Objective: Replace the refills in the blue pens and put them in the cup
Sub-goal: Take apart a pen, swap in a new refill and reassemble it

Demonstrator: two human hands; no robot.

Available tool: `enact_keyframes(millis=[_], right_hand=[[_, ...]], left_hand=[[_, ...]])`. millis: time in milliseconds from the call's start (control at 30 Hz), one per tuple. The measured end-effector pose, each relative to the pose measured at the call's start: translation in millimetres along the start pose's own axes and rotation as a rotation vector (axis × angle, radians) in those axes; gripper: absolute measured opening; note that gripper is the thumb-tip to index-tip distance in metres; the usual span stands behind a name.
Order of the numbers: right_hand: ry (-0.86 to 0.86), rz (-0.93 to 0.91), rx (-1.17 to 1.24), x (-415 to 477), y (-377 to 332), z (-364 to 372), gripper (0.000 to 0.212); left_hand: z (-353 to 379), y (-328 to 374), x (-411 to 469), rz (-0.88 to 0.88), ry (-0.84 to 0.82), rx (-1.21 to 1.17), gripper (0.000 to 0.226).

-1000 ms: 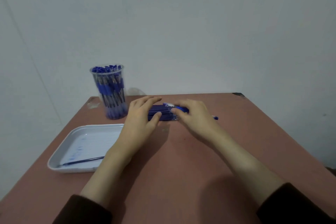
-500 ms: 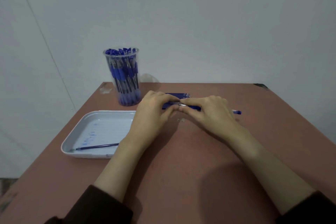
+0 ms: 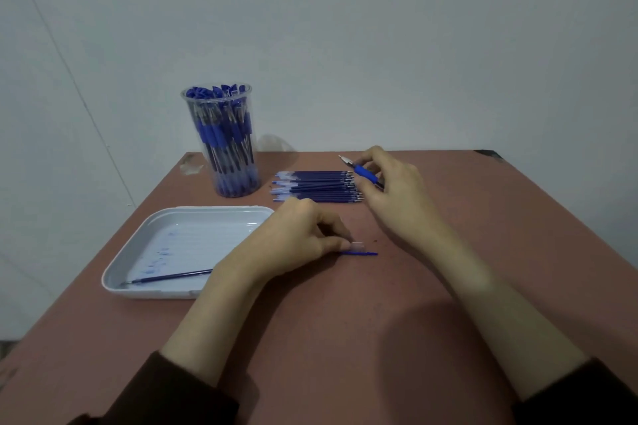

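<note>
One pen [image 3: 363,173] sits gripped in the right hand [image 3: 393,193], beside the refills [image 3: 317,186]. The left hand [image 3: 297,245] pinches a clear piece [image 3: 359,246] by the tray's [image 3: 138,252] right edge.

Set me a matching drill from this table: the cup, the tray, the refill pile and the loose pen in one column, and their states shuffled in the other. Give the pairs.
Things
1. cup
2. tray
3. refill pile
4. pen

States
A. gripped by the right hand
B. holds one lone refill
C. packed with upright blue pens
D. lying flat on the table, between the cup and the right hand

Pairs: 1-C, 2-B, 3-D, 4-A
</note>
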State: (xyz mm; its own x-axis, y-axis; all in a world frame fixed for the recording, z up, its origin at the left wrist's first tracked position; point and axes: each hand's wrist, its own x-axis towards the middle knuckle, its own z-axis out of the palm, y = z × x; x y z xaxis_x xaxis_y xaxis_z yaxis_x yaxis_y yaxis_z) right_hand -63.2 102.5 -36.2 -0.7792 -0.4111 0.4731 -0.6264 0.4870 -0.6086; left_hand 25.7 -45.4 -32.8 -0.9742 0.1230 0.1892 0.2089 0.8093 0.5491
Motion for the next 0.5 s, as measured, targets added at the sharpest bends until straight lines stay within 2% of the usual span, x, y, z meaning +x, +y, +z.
enact_keyframes(millis=[100,200,267,400,500], right_hand=[[0.024,0.058,0.145,-1,-3,0,0.016],[-0.022,0.146,0.298,-1,-8,-3,0.016],[-0.112,0.209,0.467,-3,-16,-6,0.015],[-0.305,0.286,0.869,-8,-33,-4,0.020],[-0.410,0.348,1.012,-10,-38,-2,0.020]], left_hand=[[0,-3,0,0.013,0.017,0.040,0.012],[-5,-3,2,-0.063,0.302,-0.039,0.016],[-12,-3,3,-0.135,0.430,-0.292,0.021],[-15,4,1,-0.149,0.343,-0.808,0.019],[-14,10,1,-0.127,0.278,-1.106,0.021]])
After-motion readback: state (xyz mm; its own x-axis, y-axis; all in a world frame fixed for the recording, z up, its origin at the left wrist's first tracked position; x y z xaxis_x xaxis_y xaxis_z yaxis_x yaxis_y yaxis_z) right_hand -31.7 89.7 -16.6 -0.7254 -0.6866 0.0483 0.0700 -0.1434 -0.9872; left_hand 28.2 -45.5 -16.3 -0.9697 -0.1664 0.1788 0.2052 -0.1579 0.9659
